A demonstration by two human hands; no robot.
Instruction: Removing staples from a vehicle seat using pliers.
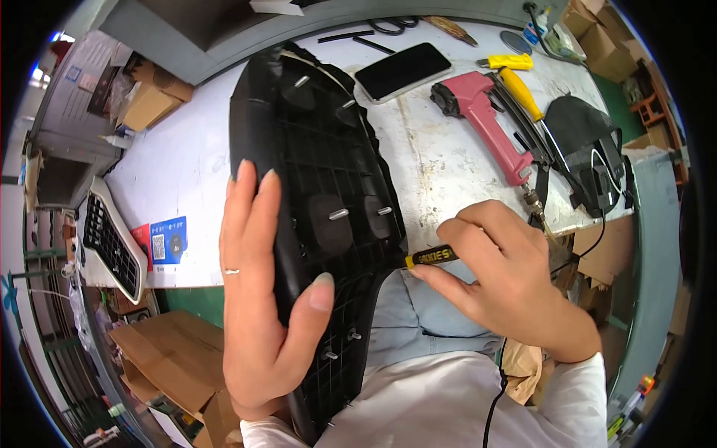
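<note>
A long black ribbed plastic panel [328,172] stands tilted in front of me, its upper end over the table and its lower end by my lap. Metal studs stick out of it, and dark covering material runs ragged along its right edge. My left hand [261,299] is wrapped round the left edge, fingers on the smooth outer side and thumb over the ribbed side. In my right hand [497,276] is a slim yellow-and-black handled tool [435,256], pinched between thumb and fingers. The tool's left end meets the panel's right edge; its tip cannot be made out.
On the white table [179,198] lie a phone [403,72], a red air stapler [485,123] with a hose, a yellow-handled screwdriver [521,93], a yellow cutter [509,62] and a black mesh pouch [586,149]. A white-rimmed black panel [112,239] rests at left. A cardboard box [175,358] stands below.
</note>
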